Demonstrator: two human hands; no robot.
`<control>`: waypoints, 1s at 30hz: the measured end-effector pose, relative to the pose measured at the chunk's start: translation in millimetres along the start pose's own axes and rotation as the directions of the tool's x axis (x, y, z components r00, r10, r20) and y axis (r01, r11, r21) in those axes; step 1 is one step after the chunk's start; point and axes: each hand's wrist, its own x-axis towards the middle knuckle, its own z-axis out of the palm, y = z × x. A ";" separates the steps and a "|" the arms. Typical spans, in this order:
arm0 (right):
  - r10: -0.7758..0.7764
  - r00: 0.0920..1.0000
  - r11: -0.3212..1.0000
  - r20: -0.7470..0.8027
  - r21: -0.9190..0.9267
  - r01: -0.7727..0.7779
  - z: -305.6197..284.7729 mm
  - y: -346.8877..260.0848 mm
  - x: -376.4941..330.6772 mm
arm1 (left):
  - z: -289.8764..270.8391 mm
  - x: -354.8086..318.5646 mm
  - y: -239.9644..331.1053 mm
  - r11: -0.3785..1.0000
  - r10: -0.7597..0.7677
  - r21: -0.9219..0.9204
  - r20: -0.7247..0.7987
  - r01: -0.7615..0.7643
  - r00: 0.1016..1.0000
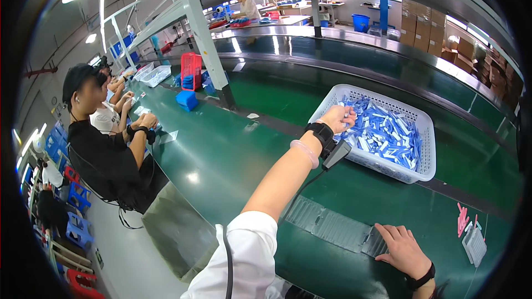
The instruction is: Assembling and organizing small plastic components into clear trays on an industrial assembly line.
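Note:
My left hand (pixel 338 118) reaches over the near left rim of a white plastic basket (pixel 426 173). Its fingers are curled together above a heap of small blue and white plastic sticks (pixel 382 133); what lies between the fingertips is too small to make out. Lower right, my right hand (pixel 405 250) lies palm down, fingers stretched and thumb apart, on the right end of a row of clear ribbed plastic trays (pixel 330 222). These trays lie flat on the green worktop.
Pink sticks (pixel 462 219) and a small clear ribbed case (pixel 475 245) lie at the far right. Left along the bench sits a co-worker in black (pixel 111 149). A blue bin (pixel 187 100), a red basket (pixel 191 71) and a grey post (pixel 202 33) stand farther back.

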 end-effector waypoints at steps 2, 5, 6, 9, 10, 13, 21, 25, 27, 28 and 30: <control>-0.010 1.000 1.000 0.001 0.001 0.010 0.0 0.4 0.1 | 8.4 -9.7 0.1 0.997 0.067 0.040 -0.032 -0.065 0.997; -0.008 1.000 1.000 0.016 -0.017 0.008 -1.3 -0.8 0.6 | 28.4 -35.0 3.1 0.978 0.148 0.155 -0.041 -0.140 0.988; -0.017 1.000 0.999 -0.001 -0.040 0.017 -1.6 -1.1 -0.2 | 37.0 -47.2 3.0 0.964 0.139 0.229 0.007 -0.137 0.990; -0.038 0.999 0.998 -0.035 -0.053 0.037 -2.7 -4.5 0.7 | 60.4 -110.6 -6.2 0.907 0.115 0.380 0.185 -0.179 0.976; -0.047 0.997 0.998 -0.053 -0.042 0.045 -3.3 -5.6 1.8 | 58.6 -132.8 -12.1 0.896 0.057 0.411 0.268 -0.168 0.962; -0.024 0.999 1.000 -0.046 0.005 0.025 -3.1 -5.1 4.3 | 50.0 -195.0 -50.8 0.903 -0.076 0.425 0.303 -0.064 0.950; 0.108 0.976 0.970 -0.189 0.233 -0.063 0.3 -13.6 9.7 | -3.7 -217.7 -132.7 0.860 -0.343 0.466 0.226 0.208 0.912; 0.296 0.942 0.401 -0.158 0.915 0.027 5.4 -42.6 42.6 | -13.2 -225.0 -130.7 0.817 -0.358 0.547 0.237 0.180 0.903; 0.310 0.943 0.306 -0.121 0.952 0.022 -0.4 -50.9 53.9 | -12.2 -226.3 -128.4 0.783 -0.381 0.592 0.213 0.191 0.900; 0.276 0.956 0.250 -0.100 0.968 0.029 -1.2 -50.4 56.0 | -9.9 -224.4 -129.6 0.752 -0.362 0.638 0.187 0.168 0.913; 0.240 0.970 0.138 -0.043 0.990 0.010 1.1 -48.8 58.5 | -10.8 -219.6 -132.7 0.754 -0.367 0.635 0.197 0.168 0.909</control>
